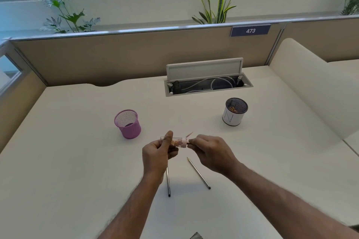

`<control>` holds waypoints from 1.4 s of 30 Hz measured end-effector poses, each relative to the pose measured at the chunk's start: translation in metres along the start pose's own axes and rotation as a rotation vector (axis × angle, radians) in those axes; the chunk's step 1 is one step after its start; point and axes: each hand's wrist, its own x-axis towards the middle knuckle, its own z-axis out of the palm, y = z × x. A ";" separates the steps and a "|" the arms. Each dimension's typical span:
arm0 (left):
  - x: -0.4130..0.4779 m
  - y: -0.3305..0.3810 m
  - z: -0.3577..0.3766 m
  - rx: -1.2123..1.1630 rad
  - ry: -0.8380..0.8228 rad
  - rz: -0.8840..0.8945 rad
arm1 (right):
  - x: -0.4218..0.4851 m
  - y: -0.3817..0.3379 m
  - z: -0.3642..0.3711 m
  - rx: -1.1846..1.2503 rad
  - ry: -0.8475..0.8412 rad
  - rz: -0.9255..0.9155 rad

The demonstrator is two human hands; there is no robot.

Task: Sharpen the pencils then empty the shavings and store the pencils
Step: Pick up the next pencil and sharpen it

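Sharpener (pixel 177 141) | left hand (pixel 157 152) grips barrel | right hand (pixel 211 151) pinches pencil (pixel 188 143) at cap

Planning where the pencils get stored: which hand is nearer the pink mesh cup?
Left. The left hand, gripping the sharpener, is just right of the pink mesh cup; the right hand, pinching a pencil at the sharpener's end, lies farther right.

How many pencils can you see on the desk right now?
2. One pencil runs out from under the left hand; the other pencil lies beside it, below the right hand. A third may be hidden in that hand, at the sharpener.
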 end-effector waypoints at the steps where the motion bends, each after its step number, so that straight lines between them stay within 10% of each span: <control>1: 0.000 -0.001 -0.001 -0.005 -0.003 -0.003 | 0.003 0.000 -0.003 0.068 -0.037 0.047; 13: -0.001 0.003 -0.005 0.079 -0.156 0.136 | 0.017 -0.002 -0.025 0.967 -0.375 0.728; 28: -0.001 0.002 -0.013 0.107 -0.302 0.167 | 0.008 0.001 -0.029 1.163 -0.584 0.894; 36: 0.004 0.000 -0.013 0.090 -0.209 0.100 | 0.009 -0.010 -0.025 0.936 -0.459 0.705; 42: 0.003 -0.003 -0.008 0.063 -0.109 0.047 | -0.003 -0.005 -0.006 0.170 -0.076 0.242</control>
